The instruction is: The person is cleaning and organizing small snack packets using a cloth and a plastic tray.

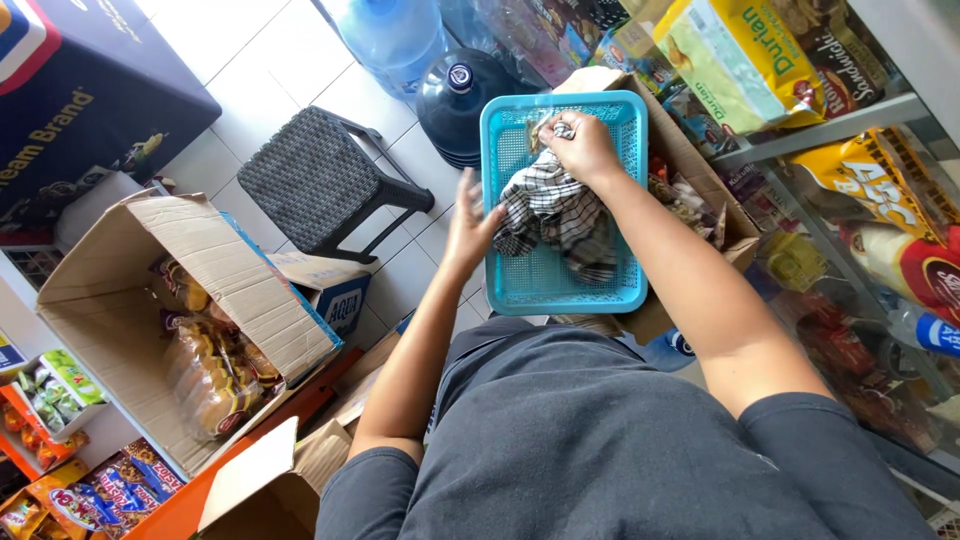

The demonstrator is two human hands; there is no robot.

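Note:
A turquoise plastic basket (pixel 612 290) rests on an open cardboard box (pixel 690 165) in front of me. Inside the basket my right hand (pixel 580 145) is closed on a black-and-white checked cloth (pixel 555 215), which trails down across the mesh bottom. My left hand (pixel 468 222) holds the basket's left rim, fingers spread against it. A small packet lies in the basket's far corner, partly hidden by my right hand.
A dark woven stool (pixel 320 180) stands to the left. Beyond it are water jugs (pixel 455 95). An open carton of packed biscuits (pixel 190 330) sits at lower left. Metal shelves with snack packs (pixel 850 170) line the right side.

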